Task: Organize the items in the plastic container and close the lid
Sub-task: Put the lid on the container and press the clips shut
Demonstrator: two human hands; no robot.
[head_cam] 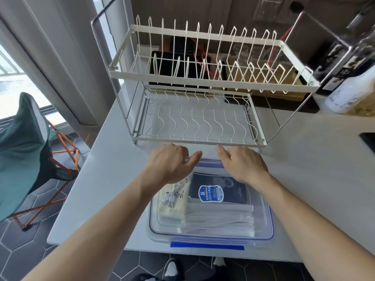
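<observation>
A clear plastic container (265, 230) with a blue seal stands at the near edge of the white table, its clear lid (210, 163) lying on top. Through the lid I see a dark packet with a blue label (221, 192), a cream box with a white cable (172, 205) and a flat pack of grey masks (219, 219). A blue clip (207, 246) runs along the near side. My left hand (170, 163) and my right hand (243, 165) sit on the lid's far edge, fingers curled over it and thumbs pointing inward. The fingertips are hidden behind that edge.
A two-tier white wire dish rack (203, 120) stands just beyond the container, close to my knuckles. Bottles (353, 92) are at the back right, and a black object (368, 138) lies at the right edge. A green folding chair (24, 149) stands on the floor to the left.
</observation>
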